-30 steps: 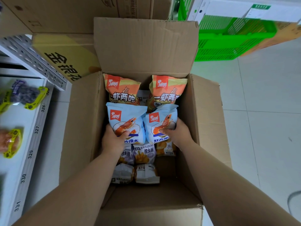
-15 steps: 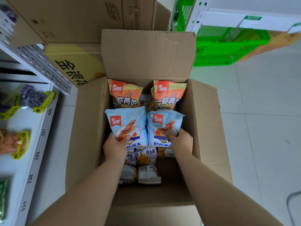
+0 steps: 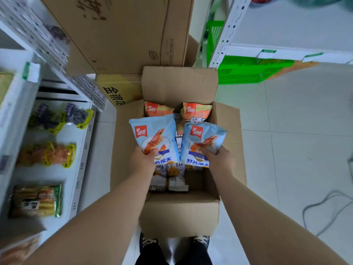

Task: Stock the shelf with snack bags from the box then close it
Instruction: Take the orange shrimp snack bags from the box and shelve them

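Observation:
An open cardboard box stands on the floor in front of me. My left hand grips a light-blue shrimp-chip bag by its lower edge. My right hand grips a second light-blue shrimp-chip bag. Both bags are lifted above the box's contents. Two orange snack bags stand at the far end of the box. Small white and purple bags lie at the bottom, nearer me. The white shelf is at my left.
The shelf holds packs of dried fruit and snacks. A large cardboard carton and a yellow box stand behind the open box. Green crates sit under racking at the right. A cable lies on the tiled floor.
Both hands have raised the two blue bags up out of the box. My view has tilted so more of the shelf and my shoes show.

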